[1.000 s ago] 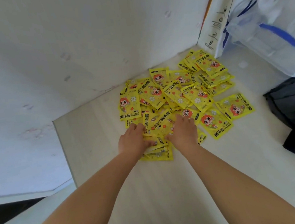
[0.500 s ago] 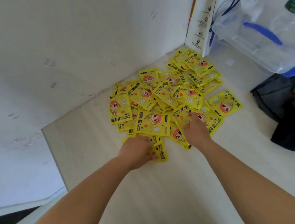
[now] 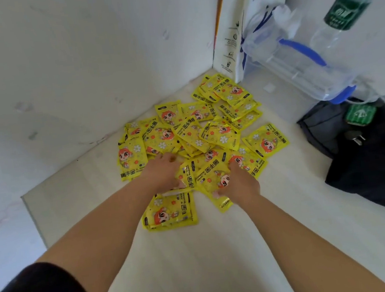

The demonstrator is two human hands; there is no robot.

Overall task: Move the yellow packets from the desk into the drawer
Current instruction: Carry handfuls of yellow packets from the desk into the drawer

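Observation:
Several yellow packets (image 3: 192,133) with a cartoon figure lie heaped on the pale desk (image 3: 200,254), in the corner by the white wall. A small stack of packets (image 3: 170,212) lies apart at the heap's near edge. My left hand (image 3: 165,171) rests palm down on the near side of the heap, just beyond that stack, its fingers curled onto packets. To its right, my right hand (image 3: 237,184) pinches a few overlapping packets between thumb and fingers. No drawer is in view.
At the back right stand a white paper bag (image 3: 265,15) marked "coffee", a clear plastic container (image 3: 298,69) with blue trim and a green-labelled bottle (image 3: 347,10). A dark bag (image 3: 371,172) with a plug and cable lies at right. The desk's left edge (image 3: 32,214) drops off.
My left hand has let go of the small stack at the near edge and moved further onto the heap. My right hand has drawn packets toward me.

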